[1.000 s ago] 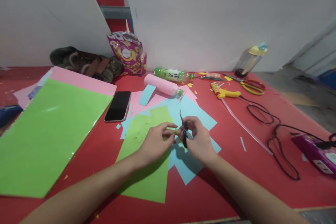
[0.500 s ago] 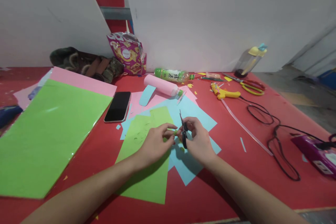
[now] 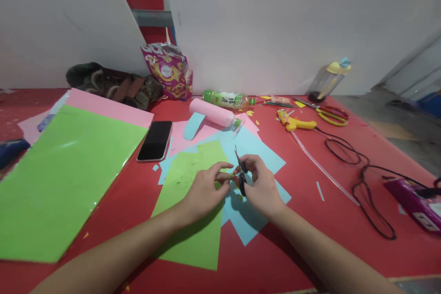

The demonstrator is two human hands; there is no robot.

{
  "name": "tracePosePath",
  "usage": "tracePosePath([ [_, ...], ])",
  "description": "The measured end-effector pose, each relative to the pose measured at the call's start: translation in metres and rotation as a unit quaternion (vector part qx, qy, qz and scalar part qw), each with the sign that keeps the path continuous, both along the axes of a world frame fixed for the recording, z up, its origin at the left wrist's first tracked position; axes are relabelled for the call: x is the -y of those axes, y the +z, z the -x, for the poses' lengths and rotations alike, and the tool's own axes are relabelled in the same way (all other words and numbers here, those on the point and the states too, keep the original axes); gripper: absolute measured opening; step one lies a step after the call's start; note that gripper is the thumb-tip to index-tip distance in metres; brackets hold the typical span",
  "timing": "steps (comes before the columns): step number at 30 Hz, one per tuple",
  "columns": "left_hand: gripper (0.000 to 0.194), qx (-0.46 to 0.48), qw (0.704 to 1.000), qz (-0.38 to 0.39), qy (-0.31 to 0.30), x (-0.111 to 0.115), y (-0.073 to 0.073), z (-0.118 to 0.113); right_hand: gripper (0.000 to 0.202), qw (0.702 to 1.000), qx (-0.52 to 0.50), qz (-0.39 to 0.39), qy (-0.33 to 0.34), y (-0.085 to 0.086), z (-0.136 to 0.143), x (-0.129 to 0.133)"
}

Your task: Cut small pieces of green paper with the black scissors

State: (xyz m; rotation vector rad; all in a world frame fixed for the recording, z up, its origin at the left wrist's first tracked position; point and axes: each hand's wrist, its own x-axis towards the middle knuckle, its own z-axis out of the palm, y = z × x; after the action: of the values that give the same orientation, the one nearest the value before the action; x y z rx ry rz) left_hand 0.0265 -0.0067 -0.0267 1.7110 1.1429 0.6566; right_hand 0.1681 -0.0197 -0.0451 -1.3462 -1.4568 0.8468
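My left hand (image 3: 208, 188) is closed, its fingertips pinching a tiny green paper piece (image 3: 231, 176). Black-handled scissors (image 3: 242, 178) are in my right hand (image 3: 261, 186), their blades pointing up and away from me. The fingertips of the right hand come close to the green piece; whether they touch it I cannot tell. Beneath the hands lie a green sheet (image 3: 193, 248) with small curved scraps on it and light blue sheets (image 3: 250, 227). Beyond them a bottle wrapped in pink paper (image 3: 212, 112) rests on its side, a blue paper strip (image 3: 193, 126) against it.
A phone (image 3: 155, 141) and a large green sheet pack (image 3: 69, 183) lie to the left. At the back are a snack bag (image 3: 168, 71) and a green-labelled bottle (image 3: 225, 99). On the right are a yellow glue gun (image 3: 294, 122), its black cord, a purple power strip (image 3: 418, 204) and larger scissors (image 3: 330, 115).
The fingers have shifted only slightly around the small green piece. The scissors stay in my right hand with their blades tilted a little further left. The view has moved very slightly.
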Motion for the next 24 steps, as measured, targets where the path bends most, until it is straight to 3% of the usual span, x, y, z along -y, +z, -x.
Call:
tracePosePath([
  [6,0.031,0.021,1.000,0.016,-0.001,0.000,0.001,0.001,0.036,1.000,-0.027,0.005,0.008,-0.001,0.001,-0.002],
  [12,0.029,0.060,0.995,0.080,-0.001,0.000,-0.002,0.000,0.036,0.998,-0.049,0.023,0.020,-0.001,0.000,-0.002],
  [19,0.011,0.031,0.997,0.070,-0.020,-0.006,0.003,0.004,0.038,0.984,-0.142,0.103,0.013,0.005,-0.001,-0.007],
  [24,0.010,0.015,0.998,0.058,-0.025,-0.010,0.004,0.006,0.039,0.982,-0.147,0.118,0.016,0.008,0.000,-0.006],
])
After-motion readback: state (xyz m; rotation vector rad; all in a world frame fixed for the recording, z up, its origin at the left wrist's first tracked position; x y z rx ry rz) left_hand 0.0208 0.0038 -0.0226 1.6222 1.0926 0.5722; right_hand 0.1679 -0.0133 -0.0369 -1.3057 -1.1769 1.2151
